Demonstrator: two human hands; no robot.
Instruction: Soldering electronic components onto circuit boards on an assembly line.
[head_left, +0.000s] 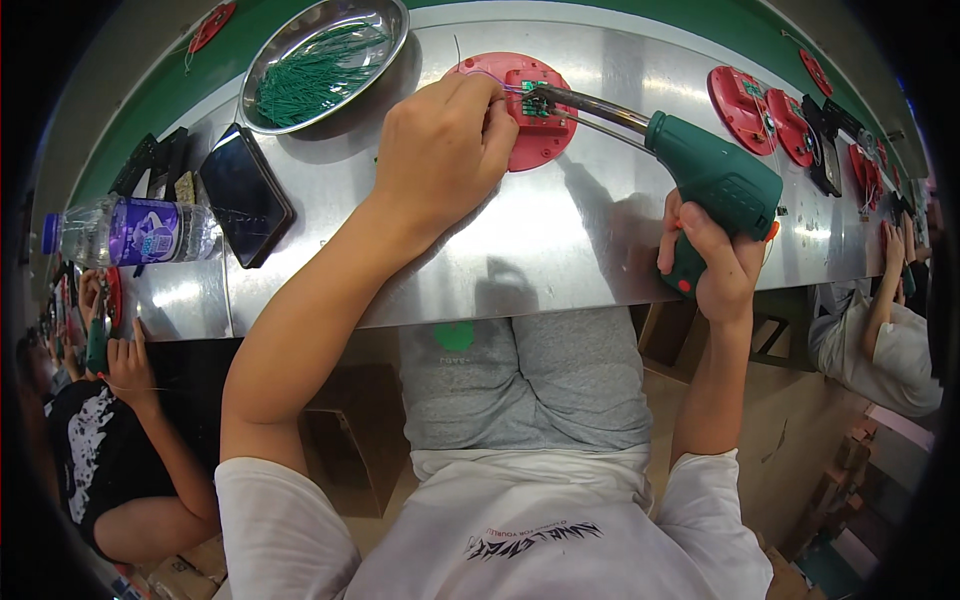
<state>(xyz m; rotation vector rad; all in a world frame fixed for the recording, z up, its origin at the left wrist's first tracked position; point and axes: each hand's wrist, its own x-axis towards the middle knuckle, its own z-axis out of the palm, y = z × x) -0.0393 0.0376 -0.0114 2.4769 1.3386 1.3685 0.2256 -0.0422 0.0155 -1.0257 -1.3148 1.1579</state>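
My right hand is wrapped round the grip of a green soldering gun. The gun's dark tip points left and reaches a small green circuit board in a round red plastic housing. On the housing's left side my left hand is closed in a pinch on a thin wire that runs toward the board. Its fingertips are close to the tip of the gun. The exact contact between tip, wire and board is too small to tell.
A metal bowl of green wires stands at the back left. Nearer lie a black phone and a plastic bottle on its side. More red housings are at the right. Co-workers sit on both sides, one person's hand at the left.
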